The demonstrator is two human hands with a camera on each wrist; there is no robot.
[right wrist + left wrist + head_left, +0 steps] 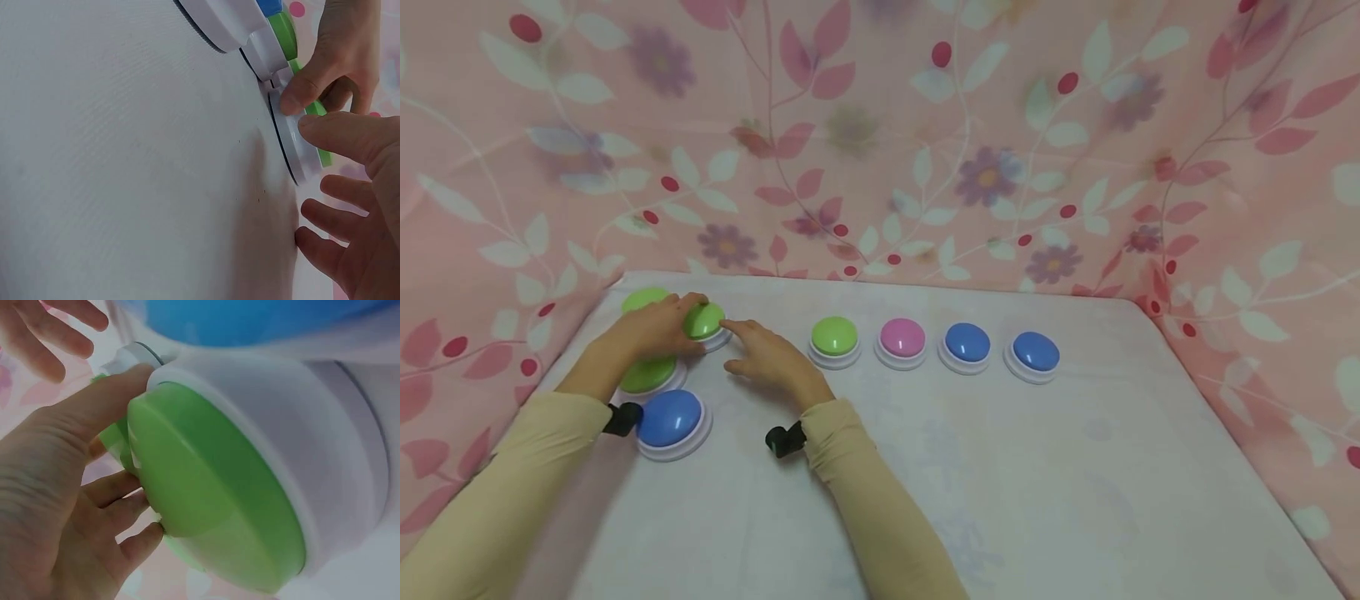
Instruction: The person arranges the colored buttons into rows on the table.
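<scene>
A green dome-topped push button on a round white base is at the back left of the table. My left hand grips it from the left, its thumb on the near side of the base. At the button's right edge is my right hand, its index fingertip beside the rim and its other fingers spread; nothing is held in it. Another green button shows behind the left hand. A third green one stands under the left wrist, partly hidden in the head view. In front of that sits a blue button.
To the right, a row of similar buttons runs across the table: green, pink, blue and another blue button. A white cloth covers the table. Pink floral curtains hang around the back and sides.
</scene>
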